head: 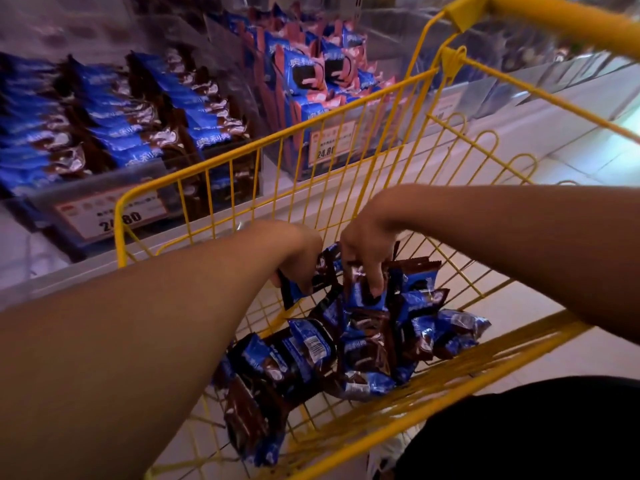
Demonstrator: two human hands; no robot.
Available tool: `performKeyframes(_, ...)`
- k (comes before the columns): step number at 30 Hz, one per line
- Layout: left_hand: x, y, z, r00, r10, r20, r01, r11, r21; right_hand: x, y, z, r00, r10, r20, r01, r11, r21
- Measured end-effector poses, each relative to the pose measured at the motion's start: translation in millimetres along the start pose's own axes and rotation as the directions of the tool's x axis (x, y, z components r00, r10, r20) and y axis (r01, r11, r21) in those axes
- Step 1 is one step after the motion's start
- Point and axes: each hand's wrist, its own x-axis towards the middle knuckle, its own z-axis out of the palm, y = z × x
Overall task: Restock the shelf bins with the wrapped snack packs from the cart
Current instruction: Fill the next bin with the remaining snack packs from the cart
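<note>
Yellow wire cart (363,109): parked against the shelf, so each carry is short.
Snack packs (349,344): loose heap on the cart floor.
Left hand (301,258): fingers curled round a pack's edge.
Right hand (367,254): fingers pinch another pack, likely gathering several at once.
Shelf bins (114,188): brown-and-blue packs stand in upright rows, apparently the destination.

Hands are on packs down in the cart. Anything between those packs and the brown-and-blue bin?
Yes: the cart's yellow wire wall stands between the packs and the bin. Both hands must lift over its rim.
</note>
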Motion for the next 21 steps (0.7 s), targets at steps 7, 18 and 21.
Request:
performKeyframes(7, -7.6, 3.4, -5.2, 0.998, -0.051, 0.038, 0.044, 0.986, 0.162, 15.2, 0.2, 3.3, 0.999, -0.045, -0.032, 0.043, 0.998, -0.038)
performKeyframes(18, -77.1, -20.4, -50.0, 0.994, -0.041, -0.098, -0.015, 0.855, -0.518, -84.2, 36.0, -37.6, 0.902, -0.296, -0.314, 0.424, 0.745, 0.515)
performKeyframes(21, -133.8, -46.5, -50.9, 0.982, 0.091, -0.167, -0.183, 0.696, -0.694, -125.9, 45.4, -33.6, 0.779, -0.419, -0.467, 0.627, 0.493, 0.603)
